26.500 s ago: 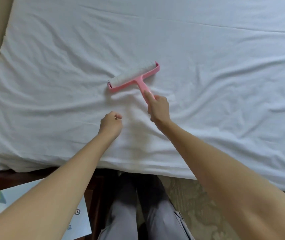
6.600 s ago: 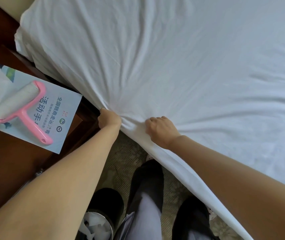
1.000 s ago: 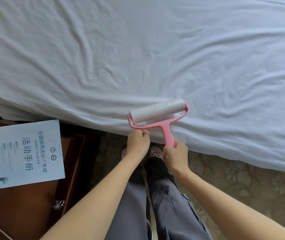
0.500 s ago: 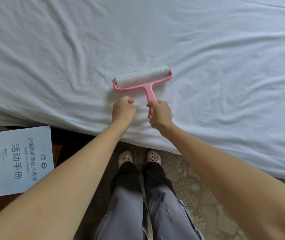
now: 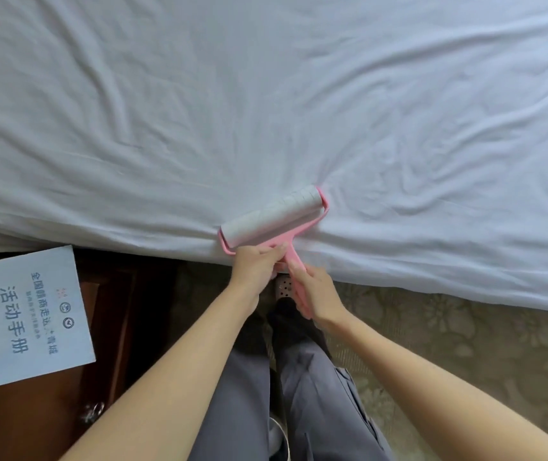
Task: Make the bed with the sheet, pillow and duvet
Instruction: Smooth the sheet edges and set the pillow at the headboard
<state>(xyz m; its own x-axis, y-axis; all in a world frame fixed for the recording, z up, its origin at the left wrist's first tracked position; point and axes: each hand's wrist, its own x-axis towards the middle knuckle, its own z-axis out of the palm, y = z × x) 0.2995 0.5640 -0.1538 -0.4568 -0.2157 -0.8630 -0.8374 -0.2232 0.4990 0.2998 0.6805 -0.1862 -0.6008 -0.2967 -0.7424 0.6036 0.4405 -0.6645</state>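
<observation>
Head view: white sheet (image 5: 266,104) spread over the bed, filling the upper part of the frame, heavily creased, with folds fanning out from a point near the bed's near edge. The sheet's near edge hangs over the side of the bed. Pink lint roller (image 5: 274,217) lies on the sheet right at that edge, white roll tilted, its right end farther from the person. Right hand (image 5: 316,294) wrapped around the roller's pink handle, below the bed edge. Left hand (image 5: 255,265) just beside it, fingers curled onto the pink frame where frame meets handle; whether anything else is pinched there cannot be told. Both forearms reach in from the bottom. Below: grey trousers (image 5: 319,394) and one perforated pale shoe (image 5: 282,287) on patterned carpet (image 5: 465,347). At left, a dark wooden nightstand (image 5: 33,424) touching the bed side, with a pale blue booklet (image 5: 23,321) with printed characters lying flat on it.
</observation>
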